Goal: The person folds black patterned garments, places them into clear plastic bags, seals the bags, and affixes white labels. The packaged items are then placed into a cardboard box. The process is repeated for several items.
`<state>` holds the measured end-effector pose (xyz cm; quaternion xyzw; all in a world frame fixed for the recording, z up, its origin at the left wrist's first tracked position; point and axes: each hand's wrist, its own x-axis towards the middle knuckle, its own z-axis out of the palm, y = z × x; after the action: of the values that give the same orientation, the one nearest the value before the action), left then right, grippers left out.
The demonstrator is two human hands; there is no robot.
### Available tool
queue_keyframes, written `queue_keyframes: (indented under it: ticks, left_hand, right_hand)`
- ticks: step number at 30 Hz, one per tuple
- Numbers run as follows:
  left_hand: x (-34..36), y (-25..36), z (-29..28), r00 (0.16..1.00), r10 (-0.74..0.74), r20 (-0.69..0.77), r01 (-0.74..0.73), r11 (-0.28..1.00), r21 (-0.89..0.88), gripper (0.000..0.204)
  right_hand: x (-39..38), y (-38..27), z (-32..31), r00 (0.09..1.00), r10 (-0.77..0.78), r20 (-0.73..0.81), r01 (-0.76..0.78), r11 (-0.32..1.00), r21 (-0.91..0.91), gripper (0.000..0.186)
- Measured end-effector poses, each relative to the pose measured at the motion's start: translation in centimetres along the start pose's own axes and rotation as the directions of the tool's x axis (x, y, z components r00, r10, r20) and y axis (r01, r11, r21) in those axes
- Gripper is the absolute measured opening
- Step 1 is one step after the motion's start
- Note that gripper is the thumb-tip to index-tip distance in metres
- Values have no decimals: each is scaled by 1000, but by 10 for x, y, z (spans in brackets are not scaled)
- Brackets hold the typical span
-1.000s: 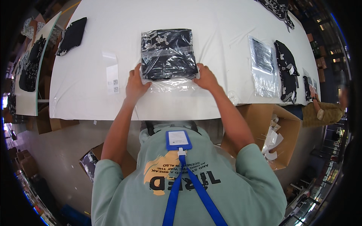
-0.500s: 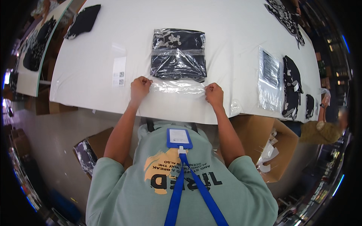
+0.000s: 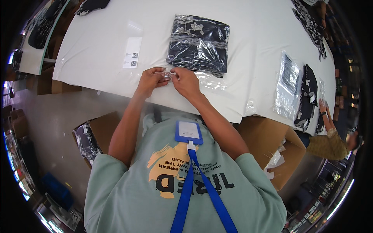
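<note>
White worktable [image 3: 248, 77], boxes below. Left hand [image 3: 149, 80] and right hand [image 3: 185, 80] meet fingertip to fingertip, pinching the clear flap of the bagged dark garment [image 3: 199, 43] just beyond them, flat for sealing. Barcode label [image 3: 132, 58] lies beyond the left hand.

Bare table [image 3: 97, 54] to your left — only the small white label slip [image 3: 132, 58] sits there, well apart from the bagged dark garment [image 3: 199, 43]. That bag blocks straight ahead, just beyond both hands. To your right, open strip of table up to the flat clear bag [image 3: 288, 83] and dark garments [image 3: 307, 97] — a co-worker's hand [image 3: 323, 108] works at that edge.
</note>
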<state>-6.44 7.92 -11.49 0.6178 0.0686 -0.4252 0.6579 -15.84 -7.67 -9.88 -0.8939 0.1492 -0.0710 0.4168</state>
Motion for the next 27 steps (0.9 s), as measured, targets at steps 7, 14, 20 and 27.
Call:
queue_keyframes:
  ticks: [7,14,20,27]
  left_hand:
    - [-5,-5,-5,999,-25,34,27,998,-61,32]
    - [0,2,-17,976,-183,116,208,939,-274,37]
    - [1,8,-5,979,-204,-1,204,977,-62,24]
    - [4,10,8,983,-157,-99,174,965,196,19]
  right_hand:
    - [1,-8,29,999,-7,-39,5,999,-37,11]
    - [-10,0,36,996,-56,-71,62,994,89,8]
    - [-14,3,40,994,-99,-49,102,993,63,12]
    - [-30,-1,23,991,-131,-28,134,982,132,14]
